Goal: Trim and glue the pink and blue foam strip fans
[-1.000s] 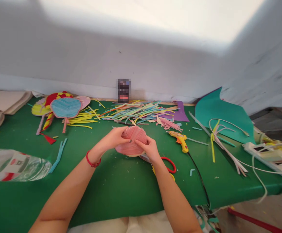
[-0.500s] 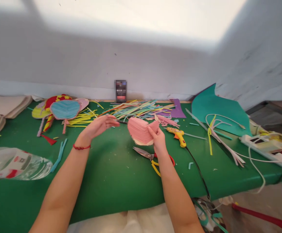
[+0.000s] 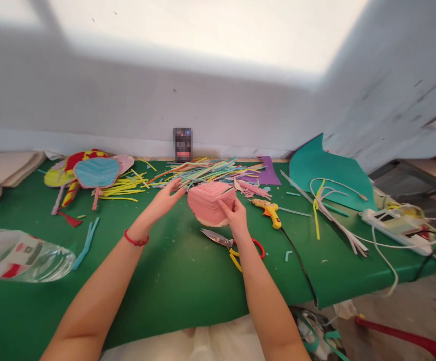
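Note:
A pink fan-shaped piece (image 3: 206, 204), its face covered in narrow V-patterned strips, is held above the table by my right hand (image 3: 233, 213), thumb on the front at its right side. My left hand (image 3: 170, 196), with a red cord bracelet at the wrist, has its fingers stretched out beside the piece's upper left edge; whether they touch it I cannot tell. Under my right wrist lie scissors (image 3: 218, 237) with red and yellow handles, partly hidden by my forearm. A yellow glue gun (image 3: 273, 212) rests to the right.
Behind my hands is a heap of coloured strips (image 3: 206, 169), with a phone (image 3: 183, 144) against the wall. Finished-looking fans (image 3: 97, 173) and a plastic bottle (image 3: 22, 254) lie left. Teal sheet (image 3: 331, 175), bundled white strips (image 3: 340, 225) and a power strip (image 3: 394, 230) are right.
My left hand has come nearer the pink piece. The piece is turned so more of its striped face shows, still in my right hand. The whole view has shifted slightly.

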Motion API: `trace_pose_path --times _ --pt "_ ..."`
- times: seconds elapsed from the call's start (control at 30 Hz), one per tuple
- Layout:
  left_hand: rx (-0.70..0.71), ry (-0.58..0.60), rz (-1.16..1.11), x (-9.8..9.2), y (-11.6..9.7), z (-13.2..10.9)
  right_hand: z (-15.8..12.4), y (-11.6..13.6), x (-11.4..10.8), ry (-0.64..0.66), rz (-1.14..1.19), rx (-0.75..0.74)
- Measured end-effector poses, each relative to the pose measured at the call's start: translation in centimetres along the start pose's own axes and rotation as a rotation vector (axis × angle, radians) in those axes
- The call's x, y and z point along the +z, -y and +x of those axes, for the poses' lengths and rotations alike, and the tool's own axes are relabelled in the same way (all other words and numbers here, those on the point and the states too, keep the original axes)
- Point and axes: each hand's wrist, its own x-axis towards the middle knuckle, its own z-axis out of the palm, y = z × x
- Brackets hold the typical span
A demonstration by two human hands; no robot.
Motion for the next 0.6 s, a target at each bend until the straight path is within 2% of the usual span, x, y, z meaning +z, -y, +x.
trace_pose_path --times 0.07,0.17,0.27,0.4,0.47,0.5,0.57,0.6 --pt "-0.122 0.105 -0.241 0.1 0.0 0.1 -0.3 0.4 0.2 0.061 0.006 0.012" --pt "-0.256 0.200 -0.421 0.4 -0.3 -0.3 -0.9 1.0 0.5 0.160 -0.026 0.022" --pt "-0.264 0.307 -0.458 1.0 -0.4 -0.7 -1.3 1.3 0.8 0.232 -0.100 0.000" --pt "-0.270 0.325 -0.405 1.3 -0.9 -1.1 -0.9 1.4 0.2 0.276 -0.065 0.018" --pt "-0.261 0.322 -0.421 1.1 -1.2 -1.3 -0.3 1.5 -1.5 0.238 -0.058 0.070" --pt "-0.256 0.315 -0.435 1.0 -1.4 -1.3 0.1 1.5 -2.8 0.161 -0.102 0.082" --pt "-0.245 0.282 -0.466 0.8 -1.7 -1.5 1.0 1.5 -6.3 -0.017 -0.321 0.063" --pt "-0.246 0.267 -0.485 0.7 -1.8 -1.5 1.4 1.5 -8.3 -0.125 -0.504 0.057"
